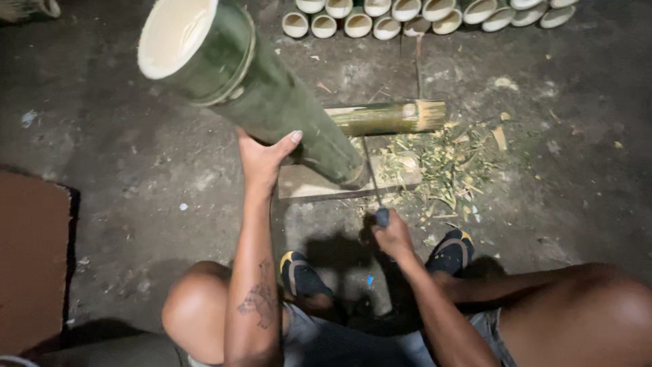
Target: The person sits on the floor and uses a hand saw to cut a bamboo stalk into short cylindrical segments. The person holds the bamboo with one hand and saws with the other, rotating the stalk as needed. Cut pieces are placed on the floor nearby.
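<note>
A: Head view is showing a thick green bamboo culm, hollow at its pale cut end, which is tilting up toward the camera. Its lower end is resting on a flat wooden board lying on the concrete floor.

B: Which of the hands is steadying it?

A: The left hand is pressing against the culm's underside, thumb stretched along the green skin, fingers wrapping around the far side. The right hand is closing tightly around the handle of a knife, whose thin blade is pointing away toward the base of the culm. I cannot tell whether the blade is touching the bamboo.

B: What is lying around it?

A: Just behind the culm, a shorter green bamboo piece is lying on its side, with one frayed end. Green shavings and chips are littering the floor to the right of the board. Along the top edge, a row of cut bamboo cups is standing, open ends facing the camera. The person is squatting, both knees showing, with dark sandals on the feet. A brown cardboard sheet is lying at the left.
</note>
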